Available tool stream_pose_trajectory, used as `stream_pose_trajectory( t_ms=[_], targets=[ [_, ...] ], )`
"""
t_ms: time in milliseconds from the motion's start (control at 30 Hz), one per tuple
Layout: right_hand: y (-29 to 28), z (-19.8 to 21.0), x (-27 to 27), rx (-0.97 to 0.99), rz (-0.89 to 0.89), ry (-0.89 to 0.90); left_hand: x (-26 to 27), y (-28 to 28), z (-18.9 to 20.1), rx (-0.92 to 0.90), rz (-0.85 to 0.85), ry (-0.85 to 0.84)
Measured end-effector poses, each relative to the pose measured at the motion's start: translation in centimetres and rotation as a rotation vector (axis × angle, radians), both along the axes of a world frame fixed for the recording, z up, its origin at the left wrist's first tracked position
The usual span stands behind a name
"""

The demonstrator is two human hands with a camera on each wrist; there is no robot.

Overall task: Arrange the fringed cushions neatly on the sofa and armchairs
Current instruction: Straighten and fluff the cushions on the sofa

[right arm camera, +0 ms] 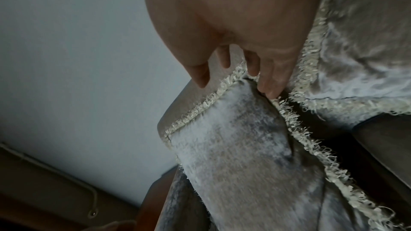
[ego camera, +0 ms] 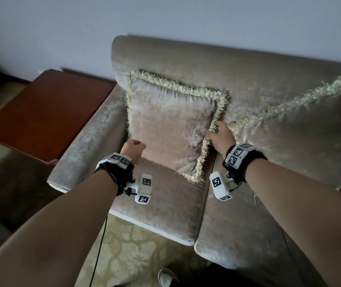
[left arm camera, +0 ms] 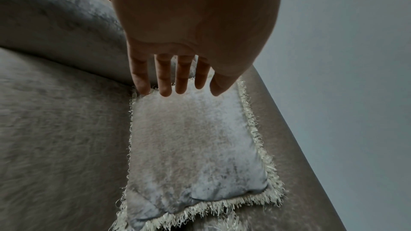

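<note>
A small beige velvet cushion with a pale fringe stands upright against the backrest at the left end of the sofa. My left hand is at its lower left edge. In the left wrist view its straight fingers touch the cushion near the fringe. My right hand rests at the cushion's right edge. Its loosely straight fingers press on the fringe of the cushion, the thumb held apart. A second, larger fringed cushion leans beside it on the right.
The sofa's left armrest lies just left of the cushion. Beyond it stands a dark wooden side table. A pale wall rises behind the backrest. Patterned carpet lies before the sofa, with a shoe at the bottom edge.
</note>
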State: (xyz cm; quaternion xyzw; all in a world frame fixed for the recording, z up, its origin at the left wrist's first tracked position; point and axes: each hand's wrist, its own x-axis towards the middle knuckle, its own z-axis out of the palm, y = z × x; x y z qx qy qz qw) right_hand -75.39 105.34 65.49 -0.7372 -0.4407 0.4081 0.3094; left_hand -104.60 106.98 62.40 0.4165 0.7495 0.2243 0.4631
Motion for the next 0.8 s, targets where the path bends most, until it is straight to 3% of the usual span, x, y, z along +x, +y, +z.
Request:
stream_pose_trajectory(
  t_ms=[400,567,700,800],
  targets=[
    [11.5,-4.7,-4.4,0.011,0.179,-0.198,-3.1,6.8,-9.4,-0.180,0.119,-0.092],
    [16.2,-6.7,-4.3,0.141,0.267,-0.442,-4.1,9.6,-12.7,-0.215,0.182,-0.106],
    [19.0,-8.0,-4.1,0.199,0.258,-0.736,-4.3,11.2,-15.3,-0.307,0.176,-0.122],
    [20.3,-9.3,-4.2,0.192,0.229,-0.813,-4.5,13.1,-17.3,-0.341,0.194,-0.171]
  ],
)
